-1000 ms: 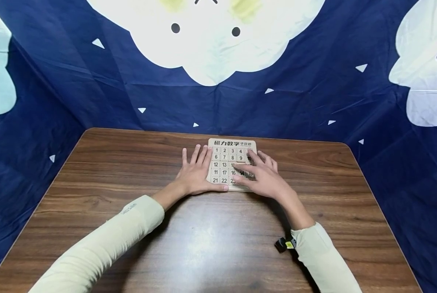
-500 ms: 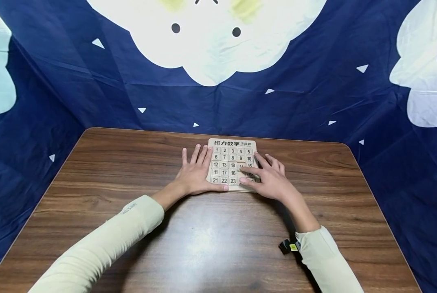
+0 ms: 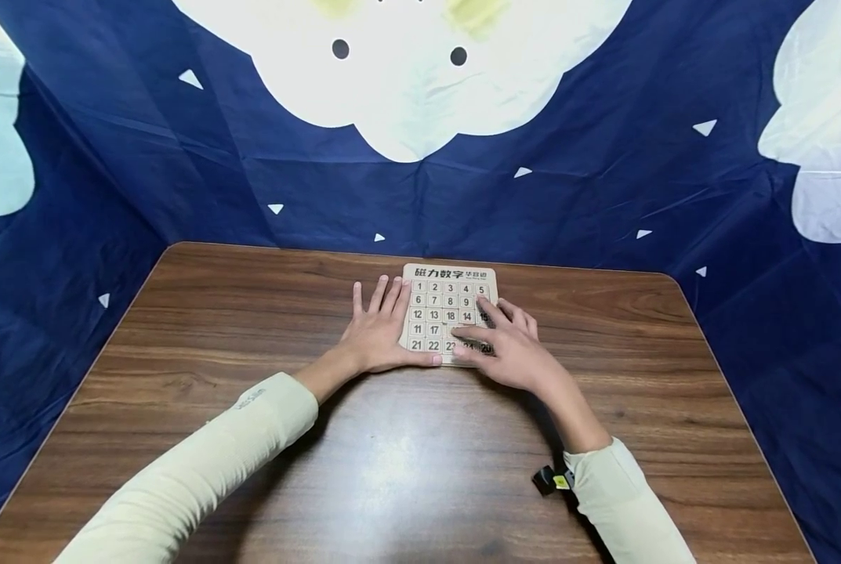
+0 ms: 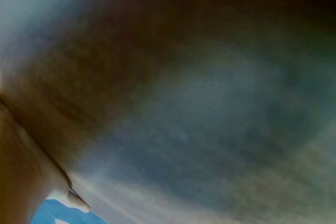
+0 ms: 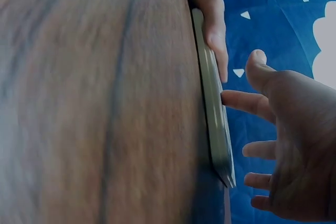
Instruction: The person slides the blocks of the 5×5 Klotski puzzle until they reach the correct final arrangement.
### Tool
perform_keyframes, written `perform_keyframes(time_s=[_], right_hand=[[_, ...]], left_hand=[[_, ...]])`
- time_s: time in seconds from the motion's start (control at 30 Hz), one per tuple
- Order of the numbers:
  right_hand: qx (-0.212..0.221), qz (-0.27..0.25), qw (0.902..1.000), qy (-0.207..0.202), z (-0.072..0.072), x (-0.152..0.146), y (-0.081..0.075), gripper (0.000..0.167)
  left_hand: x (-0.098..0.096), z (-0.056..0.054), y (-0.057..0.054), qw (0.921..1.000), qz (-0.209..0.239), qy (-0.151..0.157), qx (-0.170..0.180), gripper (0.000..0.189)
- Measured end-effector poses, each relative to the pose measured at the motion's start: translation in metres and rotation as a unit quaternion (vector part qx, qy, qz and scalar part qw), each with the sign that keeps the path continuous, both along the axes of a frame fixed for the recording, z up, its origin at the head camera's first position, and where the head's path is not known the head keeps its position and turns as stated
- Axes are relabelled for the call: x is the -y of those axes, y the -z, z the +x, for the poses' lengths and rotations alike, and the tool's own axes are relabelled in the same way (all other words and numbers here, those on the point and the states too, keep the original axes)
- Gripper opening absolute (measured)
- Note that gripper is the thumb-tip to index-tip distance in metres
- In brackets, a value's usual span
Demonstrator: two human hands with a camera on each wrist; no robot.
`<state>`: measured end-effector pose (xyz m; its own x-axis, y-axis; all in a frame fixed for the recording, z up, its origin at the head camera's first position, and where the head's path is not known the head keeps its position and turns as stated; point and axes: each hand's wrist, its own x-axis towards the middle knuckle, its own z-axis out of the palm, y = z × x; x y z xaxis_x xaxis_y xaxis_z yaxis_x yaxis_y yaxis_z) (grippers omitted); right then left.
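Observation:
A pale number sliding puzzle (image 3: 451, 273) lies on the table, its square tiles printed with black numbers. My left hand (image 3: 378, 337) rests flat along its left side, fingers spread and thumb across the lower left corner. Over the right part of the board, my right hand (image 3: 515, 348) has its fingers apart, the index fingertip on the fourth row, third column. Tile 14 (image 3: 466, 317) sits in the third row beside tile 18 (image 3: 451, 316). The right hand covers part of the lower right tiles. In the right wrist view the index finger (image 5: 241, 100) touches the board's face and the thumb is raised.
The brown wood-grain table (image 3: 385, 470) has rounded far corners. Dark blue cloth (image 3: 321, 188) with white cloud shapes hangs behind and at both sides. A small black device (image 3: 544, 480) with a yellow-green tag sits at the right cuff. The left wrist view is mostly blurred tabletop.
Under the right index finger, tile 14 has slid up from the fourth row to the third. The right hand then shifted left to the third column. My left hand stays in place.

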<state>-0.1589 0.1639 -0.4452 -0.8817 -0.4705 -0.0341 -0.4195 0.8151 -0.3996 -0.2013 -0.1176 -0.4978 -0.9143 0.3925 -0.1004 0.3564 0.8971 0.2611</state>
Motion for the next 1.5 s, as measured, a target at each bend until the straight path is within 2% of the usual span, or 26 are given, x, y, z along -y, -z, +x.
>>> perform_keyframes(time_s=[0.27, 0.43, 0.6, 0.9, 1.13, 1.33, 1.5], right_hand=[[-0.01, -0.004, 0.9996, 0.026, -0.002, -0.013, -0.003, 0.041], [-0.013, -0.012, 0.9998, 0.013, -0.01, 0.001, -0.005, 0.052], [-0.024, 0.016, 0.9996, 0.002, -0.017, 0.012, -0.005, 0.056], [0.0, 0.011, 0.9999, -0.01, -0.01, 0.018, -0.011, 0.046], [-0.018, -0.002, 0.9998, -0.006, -0.013, 0.026, -0.004, 0.051], [-0.005, 0.019, 0.9998, -0.009, -0.018, 0.028, 0.0, 0.054], [-0.015, 0.035, 0.9992, 0.005, -0.019, 0.018, 0.005, 0.053]], left_hand=[[-0.001, -0.002, 0.0, 1.0, -0.001, 0.001, 0.002, 0.158], [0.0, -0.003, -0.001, 1.0, -0.006, -0.003, 0.001, 0.157], [0.001, -0.003, -0.003, 1.0, 0.004, -0.002, -0.005, 0.156], [0.005, -0.003, 0.001, 0.9999, -0.001, -0.007, -0.008, 0.159], [0.003, -0.001, 0.003, 0.9999, -0.006, -0.001, -0.01, 0.158], [0.0, -0.001, 0.003, 0.9999, -0.01, 0.003, -0.012, 0.159], [0.0, 0.001, 0.001, 0.9998, -0.009, 0.004, -0.016, 0.157]])
